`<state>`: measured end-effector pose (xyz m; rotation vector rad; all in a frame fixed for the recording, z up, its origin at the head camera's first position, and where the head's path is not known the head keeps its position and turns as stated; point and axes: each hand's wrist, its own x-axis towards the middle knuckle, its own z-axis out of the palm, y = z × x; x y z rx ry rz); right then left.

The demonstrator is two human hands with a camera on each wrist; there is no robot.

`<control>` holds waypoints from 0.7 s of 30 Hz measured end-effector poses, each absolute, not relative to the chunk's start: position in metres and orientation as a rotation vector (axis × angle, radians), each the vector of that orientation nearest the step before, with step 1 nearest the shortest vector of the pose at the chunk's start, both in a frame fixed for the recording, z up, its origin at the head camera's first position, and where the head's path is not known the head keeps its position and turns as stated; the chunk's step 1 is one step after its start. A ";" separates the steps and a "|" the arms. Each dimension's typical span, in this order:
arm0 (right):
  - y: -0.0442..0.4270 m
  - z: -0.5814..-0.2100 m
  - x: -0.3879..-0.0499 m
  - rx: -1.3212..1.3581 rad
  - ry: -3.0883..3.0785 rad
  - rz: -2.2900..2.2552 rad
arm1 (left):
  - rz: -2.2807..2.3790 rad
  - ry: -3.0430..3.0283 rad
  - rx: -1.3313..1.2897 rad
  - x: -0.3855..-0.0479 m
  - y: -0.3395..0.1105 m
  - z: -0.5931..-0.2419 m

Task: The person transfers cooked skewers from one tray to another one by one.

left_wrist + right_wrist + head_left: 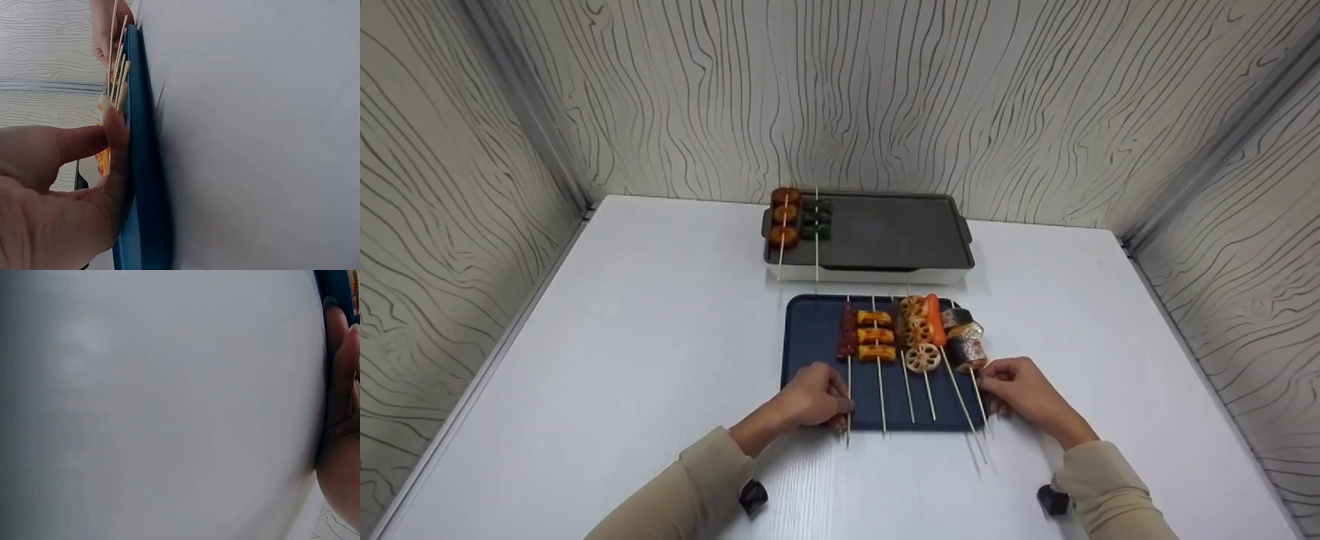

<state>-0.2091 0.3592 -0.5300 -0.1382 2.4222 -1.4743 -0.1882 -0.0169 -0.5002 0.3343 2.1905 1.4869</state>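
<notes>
On the dark blue tray (814, 337) lie several skewers. My left hand (814, 396) pinches the stick of the leftmost one, a skewer of dark red pieces (847, 330). The right hand (1024, 390) is at the tray's right edge, its fingertips at the stick of the skewer with black-skinned chunks (966, 349). Between the hands lie a yellow-piece skewer (876, 336), a lotus root skewer (921, 357) and an orange-red sausage skewer (935, 319). A brown one is partly hidden. In the right wrist view, fingers (338, 360) touch the tray's side; their grip is mostly out of frame.
Behind the tray stands a dark griddle (896, 229) on a white base. At its left end lie a skewer of round orange-brown pieces (784, 215) and a dark green skewer (816, 219). Wood-grain panels (825, 97) enclose the white table (660, 300).
</notes>
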 end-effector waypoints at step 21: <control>0.359 -0.528 -0.210 -0.139 2.418 -1.468 | 1.381 2.280 0.420 -0.196 -0.030 -0.495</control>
